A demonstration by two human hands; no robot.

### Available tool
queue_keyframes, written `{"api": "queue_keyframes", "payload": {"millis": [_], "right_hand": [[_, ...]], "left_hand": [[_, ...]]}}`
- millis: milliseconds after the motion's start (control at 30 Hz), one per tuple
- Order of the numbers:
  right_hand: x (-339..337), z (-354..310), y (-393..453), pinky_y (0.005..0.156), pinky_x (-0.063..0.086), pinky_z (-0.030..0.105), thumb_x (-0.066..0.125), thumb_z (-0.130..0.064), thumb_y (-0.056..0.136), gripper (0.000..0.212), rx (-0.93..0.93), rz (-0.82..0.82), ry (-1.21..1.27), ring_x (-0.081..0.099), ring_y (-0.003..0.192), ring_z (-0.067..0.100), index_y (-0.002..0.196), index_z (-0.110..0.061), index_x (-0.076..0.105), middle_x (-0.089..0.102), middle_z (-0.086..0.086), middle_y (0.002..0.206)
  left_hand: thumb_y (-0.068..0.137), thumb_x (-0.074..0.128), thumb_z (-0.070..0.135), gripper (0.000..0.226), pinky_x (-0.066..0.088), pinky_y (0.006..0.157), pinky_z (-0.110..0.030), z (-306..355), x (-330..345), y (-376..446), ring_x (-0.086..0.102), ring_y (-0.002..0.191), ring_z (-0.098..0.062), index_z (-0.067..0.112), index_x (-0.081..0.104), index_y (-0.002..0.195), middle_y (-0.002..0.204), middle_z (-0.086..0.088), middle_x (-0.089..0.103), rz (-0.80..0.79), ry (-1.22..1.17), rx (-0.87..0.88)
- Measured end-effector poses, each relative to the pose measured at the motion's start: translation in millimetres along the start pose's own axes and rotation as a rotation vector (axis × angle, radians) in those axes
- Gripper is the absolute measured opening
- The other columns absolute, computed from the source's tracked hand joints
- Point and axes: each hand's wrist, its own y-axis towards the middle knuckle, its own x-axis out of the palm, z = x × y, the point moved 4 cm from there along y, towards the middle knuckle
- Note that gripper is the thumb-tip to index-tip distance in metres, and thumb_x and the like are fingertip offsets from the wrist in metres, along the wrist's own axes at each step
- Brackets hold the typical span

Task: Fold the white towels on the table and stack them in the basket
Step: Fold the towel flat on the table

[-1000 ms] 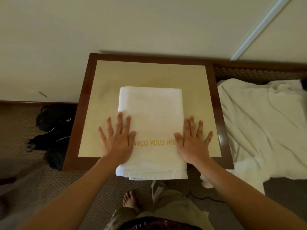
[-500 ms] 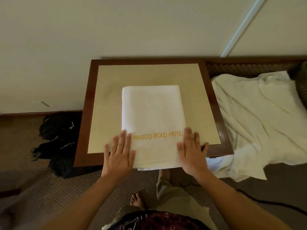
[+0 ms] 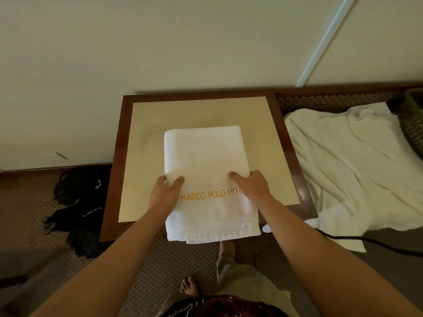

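Left hand [image 3: 165, 195]: fingers curled round the folded towel's [image 3: 203, 156] left edge, thumb on top.
Right hand [image 3: 253, 187]: fingers gripping its right edge.
Towel: on the bench [image 3: 146, 124].

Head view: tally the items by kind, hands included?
Folded white towel, gripped at both sides: 1
Unfolded white towels on the floor, count unclear, looks like one heap: 1
Wooden table: 1
Wicker basket, partly in view: 1
Hands, left hand and right hand: 2
Total: 6
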Motion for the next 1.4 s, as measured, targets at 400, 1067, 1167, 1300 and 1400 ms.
{"api": "queue_keyframes", "payload": {"millis": [400,1067,1167,1300,1400], "right_hand": [[-4,-37,40,0.060,0.046,0.028,0.091,-0.026,0.070,0.036,0.047,-0.182,0.057,0.062,0.067,0.020,0.071,-0.010,0.059,0.065,0.005,0.075],[-9,-71,68,0.084,0.059,0.055,0.081,-0.022,0.069,0.040,0.160,-0.390,0.230,0.075,0.084,0.034,0.101,0.002,0.075,0.077,0.020,0.097],[-12,-67,69,0.084,0.060,0.052,0.079,-0.021,0.074,0.037,0.142,-0.379,0.230,0.075,0.090,0.038,0.102,0.003,0.075,0.077,0.020,0.096],[-15,-58,66,0.081,0.061,0.046,0.081,-0.020,0.078,0.031,0.090,-0.316,0.261,0.075,0.083,0.034,0.099,0.002,0.074,0.077,0.018,0.093],[-18,-41,59,0.074,0.060,0.034,0.083,-0.025,0.079,0.021,0.032,-0.210,0.270,0.074,0.076,0.023,0.089,-0.008,0.075,0.077,0.006,0.084]], "left_hand": [[0.076,0.086,0.045,0.056,0.060,0.076,-0.043,31,15,39,0.069,0.090,-0.023,0.021,0.055,0.116,0.102,0.002,0.068,0.010,-0.049,-0.065],[0.081,0.080,0.049,0.051,0.052,0.078,-0.038,58,38,64,0.063,0.094,-0.025,0.021,0.054,0.114,0.103,0.001,0.064,0.100,0.000,0.013],[0.082,0.079,0.050,0.050,0.054,0.082,-0.040,57,39,66,0.063,0.096,-0.027,0.020,0.053,0.112,0.104,0.000,0.065,0.085,0.024,0.026],[0.081,0.079,0.054,0.051,0.053,0.080,-0.039,57,37,68,0.063,0.093,-0.026,0.020,0.053,0.110,0.097,0.003,0.063,0.058,0.067,0.054],[0.079,0.078,0.059,0.053,0.055,0.082,-0.040,57,35,68,0.064,0.093,-0.025,0.022,0.053,0.109,0.097,0.005,0.063,0.020,0.110,0.085]]}}
